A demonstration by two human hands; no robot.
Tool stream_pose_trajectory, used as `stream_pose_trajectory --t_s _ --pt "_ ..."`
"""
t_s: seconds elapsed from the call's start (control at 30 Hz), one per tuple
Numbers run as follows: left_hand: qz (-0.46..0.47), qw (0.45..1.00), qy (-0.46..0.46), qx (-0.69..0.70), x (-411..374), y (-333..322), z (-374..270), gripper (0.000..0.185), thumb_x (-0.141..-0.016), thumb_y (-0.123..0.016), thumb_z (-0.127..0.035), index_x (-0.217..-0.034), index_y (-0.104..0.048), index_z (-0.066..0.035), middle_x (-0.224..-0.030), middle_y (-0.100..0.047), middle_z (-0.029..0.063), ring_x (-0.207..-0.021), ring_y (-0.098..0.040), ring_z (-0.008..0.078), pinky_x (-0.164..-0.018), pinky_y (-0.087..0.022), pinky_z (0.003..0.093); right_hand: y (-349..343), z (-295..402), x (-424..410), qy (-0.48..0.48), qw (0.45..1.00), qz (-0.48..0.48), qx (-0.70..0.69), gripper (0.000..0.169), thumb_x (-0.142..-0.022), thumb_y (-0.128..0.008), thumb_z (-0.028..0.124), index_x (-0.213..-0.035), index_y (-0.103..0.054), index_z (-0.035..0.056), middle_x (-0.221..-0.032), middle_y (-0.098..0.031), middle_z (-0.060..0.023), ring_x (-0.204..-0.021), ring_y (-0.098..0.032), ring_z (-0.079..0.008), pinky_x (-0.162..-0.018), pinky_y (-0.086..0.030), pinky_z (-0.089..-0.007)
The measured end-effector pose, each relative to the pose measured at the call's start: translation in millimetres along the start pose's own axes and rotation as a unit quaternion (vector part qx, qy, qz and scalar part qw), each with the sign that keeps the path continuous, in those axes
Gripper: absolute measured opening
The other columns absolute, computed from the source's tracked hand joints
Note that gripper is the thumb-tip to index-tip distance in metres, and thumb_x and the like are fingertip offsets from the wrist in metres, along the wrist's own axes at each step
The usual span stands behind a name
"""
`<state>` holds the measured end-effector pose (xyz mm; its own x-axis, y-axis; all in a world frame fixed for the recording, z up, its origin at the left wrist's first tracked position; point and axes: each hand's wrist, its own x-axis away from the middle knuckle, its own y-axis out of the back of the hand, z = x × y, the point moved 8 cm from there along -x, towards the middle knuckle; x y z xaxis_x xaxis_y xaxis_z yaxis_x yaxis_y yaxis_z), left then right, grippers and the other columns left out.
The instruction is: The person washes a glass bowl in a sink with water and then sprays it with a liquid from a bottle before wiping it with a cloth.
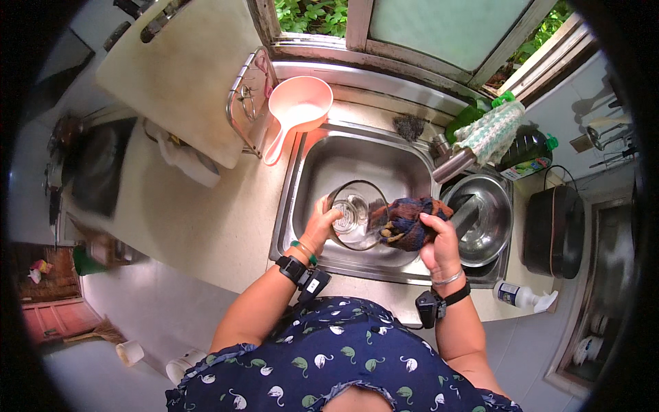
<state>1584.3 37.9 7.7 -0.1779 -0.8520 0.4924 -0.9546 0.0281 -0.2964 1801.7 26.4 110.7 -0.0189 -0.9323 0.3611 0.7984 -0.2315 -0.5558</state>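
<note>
Over the front of the stainless steel sink [340, 149], my left hand [322, 221] grips a clear glass bowl or wide glass vessel [355, 206] by its left side, with the open rim facing up. A bunched dark blue and rust-brown cloth [412, 224] is held in my right hand [440, 239]. The cloth's left end lies against or inside the glass at its right rim; which of the two is hard to tell. Behind the cloth, the metal faucet [453, 165] points toward the basin, with a green and white knitted cloth [489, 131] draped over it.
A pink dipper [301, 103] rests at the sink's back left corner, beside a metal rack [247, 103] and a large cutting board [180, 77]. Right of the basin are a steel bowl [481, 221], a dark green bottle [525, 149], a black container [553, 232] and a spray bottle [520, 296].
</note>
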Motion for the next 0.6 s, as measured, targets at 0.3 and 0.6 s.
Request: stream_pose_trajectory --t_s 0.3,0.6 --pt "-0.176 0.946 -0.153 -0.227 -6 11 7 0.077 -0.067 -0.063 -0.044 -0.126 -0.04 0.0 -0.122 -0.046 0.0283 -0.11 -0.047 0.0409 -0.095 -0.038 0.0408 -77 -113 -12 -0.142 0.975 0.149 0.09 0.033 -0.065 -0.051 -0.002 -0.097 -0.048 0.0048 -0.078 -0.047 0.0008 -0.064 -0.045 -0.0091 -0.056 -0.038 -0.0221" --pt "-0.146 0.981 0.023 -0.123 -10 6 58 0.079 -0.067 -0.054 -0.061 -0.129 -0.041 -0.014 -0.122 -0.049 0.0246 -0.115 -0.045 0.0377 -0.098 -0.034 0.0339 -13 -143 -10 -0.112 0.474 0.414 0.769 0.041 -0.072 -0.067 0.025 -0.102 -0.057 -0.0007 -0.102 -0.062 -0.0121 -0.093 -0.059 -0.0245 -0.082 -0.045 -0.0355"
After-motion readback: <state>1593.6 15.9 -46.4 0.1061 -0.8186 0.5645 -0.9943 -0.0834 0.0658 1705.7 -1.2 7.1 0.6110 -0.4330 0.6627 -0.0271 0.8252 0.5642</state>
